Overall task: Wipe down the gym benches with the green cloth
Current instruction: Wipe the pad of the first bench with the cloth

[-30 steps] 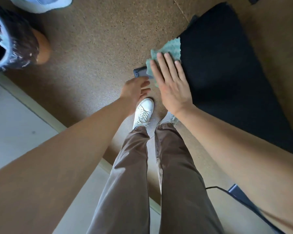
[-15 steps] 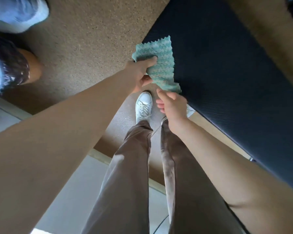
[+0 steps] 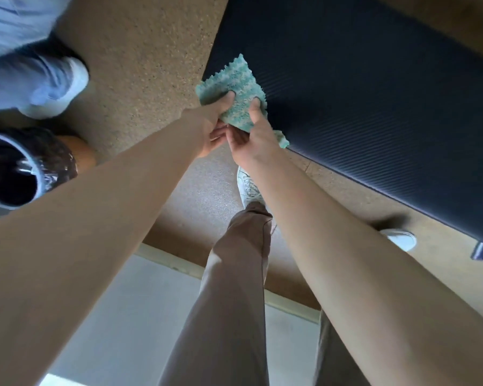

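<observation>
Moved: right hand (image 3: 253, 140) has risen to meet left hand (image 3: 211, 126).
Grip: both pinch green cloth (image 3: 234, 79).
Place: bench (image 3: 360, 107) at 2 o'clock.

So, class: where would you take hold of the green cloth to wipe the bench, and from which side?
Grip the green cloth along its near edge, coming from the person's side. It is spread open, zigzag far edge free, and the left hand and right hand pinch that near part, thumbs on top.
</observation>
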